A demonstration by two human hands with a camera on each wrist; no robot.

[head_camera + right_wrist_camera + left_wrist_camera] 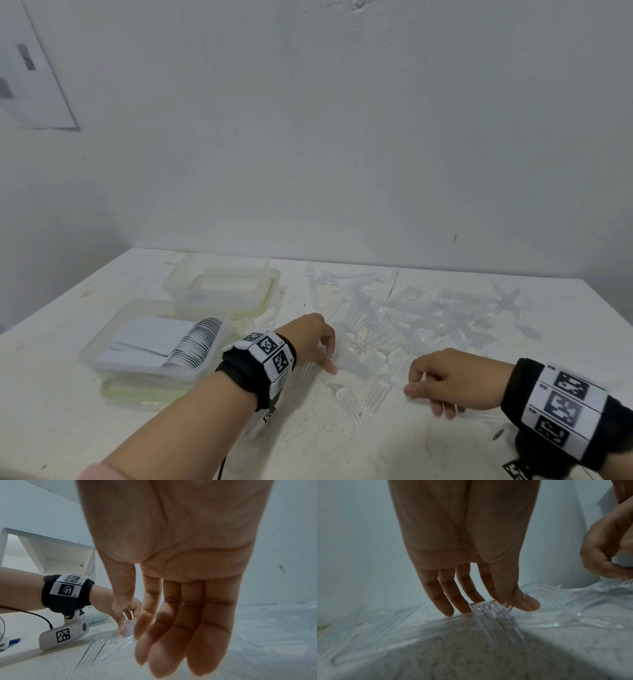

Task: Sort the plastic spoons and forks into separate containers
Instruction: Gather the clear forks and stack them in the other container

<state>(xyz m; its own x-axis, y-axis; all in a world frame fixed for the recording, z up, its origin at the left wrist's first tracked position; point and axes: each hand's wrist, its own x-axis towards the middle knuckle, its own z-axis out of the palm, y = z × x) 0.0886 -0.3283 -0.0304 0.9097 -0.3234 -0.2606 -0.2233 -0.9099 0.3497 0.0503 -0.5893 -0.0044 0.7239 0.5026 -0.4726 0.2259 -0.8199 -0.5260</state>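
Legible text: "L4" and "L5", small print beside square coded markers on the left wristband. Printing on the wall sheet: blurred, unreadable.

Plain indoor room: bare white wall, white table, taped paper sheet.

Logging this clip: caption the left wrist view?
Left hand pinches a clear plastic fork above the speckled white table.

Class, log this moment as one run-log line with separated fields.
left hand: pinching clear fork | right hand: open, empty | fork pile: on table | near container: stacked spoons
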